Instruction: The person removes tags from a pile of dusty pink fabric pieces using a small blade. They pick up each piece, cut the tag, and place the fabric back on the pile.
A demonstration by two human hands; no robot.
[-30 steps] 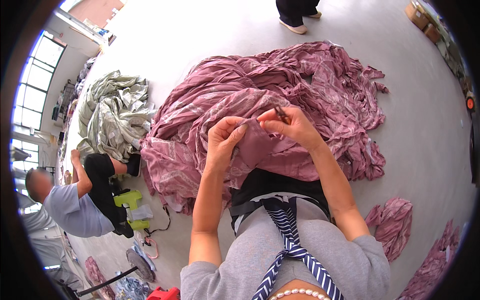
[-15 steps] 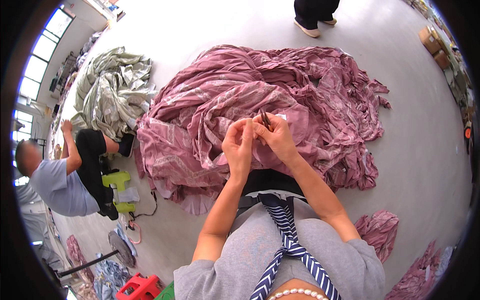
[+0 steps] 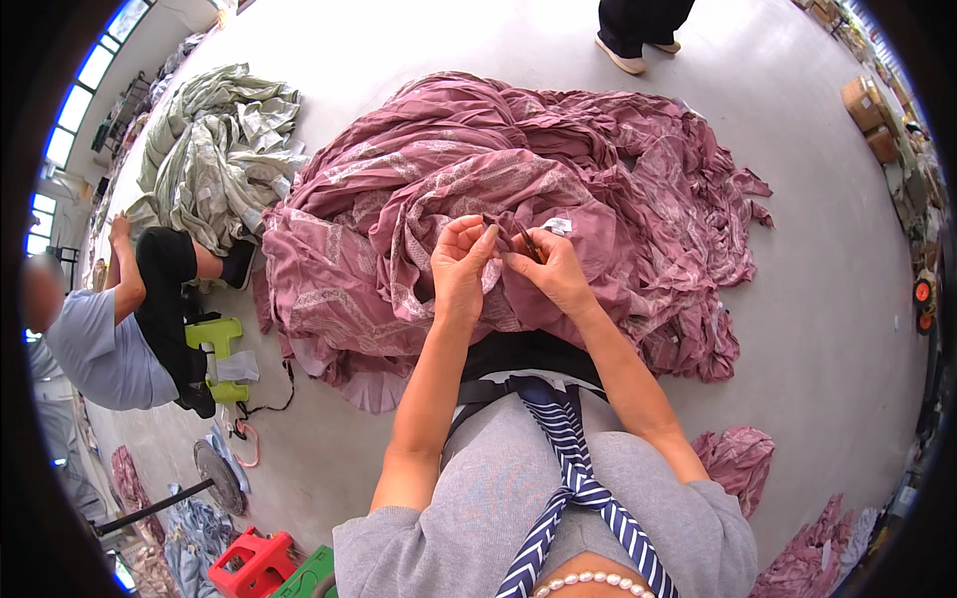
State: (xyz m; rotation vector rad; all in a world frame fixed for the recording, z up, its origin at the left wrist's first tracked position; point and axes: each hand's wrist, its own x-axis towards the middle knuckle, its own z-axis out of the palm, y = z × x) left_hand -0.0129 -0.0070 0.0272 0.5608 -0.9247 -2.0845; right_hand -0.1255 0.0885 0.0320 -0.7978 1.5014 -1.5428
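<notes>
A big heap of dusky pink patterned fabric point(image 3: 478, 130) lies in front of me, spread over the floor. My left hand point(image 3: 461, 267) is closed in a pinch on a fold of this fabric at the near middle of the heap. My right hand point(image 3: 554, 271) is closed round small dark thread snips point(image 3: 528, 245), their blades pointing up beside the fold. The right fingertips are close to the pinched fabric; whether they also grip it, I cannot tell. A white label point(image 3: 557, 226) shows on the cloth just beyond my right hand.
At left, a co-worker point(image 3: 110, 339) sits by pale green fabric point(image 3: 214, 149) and a lime-green stool point(image 3: 221, 351). Another person's legs point(image 3: 638, 30) stand at the far side. Red point(image 3: 254, 563) and green stools point(image 3: 307, 576) are at lower left, and pink cloth point(image 3: 736, 463) lies at lower right.
My hands have moved slightly apart, and a fold of pink fabric now shows between them. The snips have tilted in my right hand. The whole view has shifted a little.
</notes>
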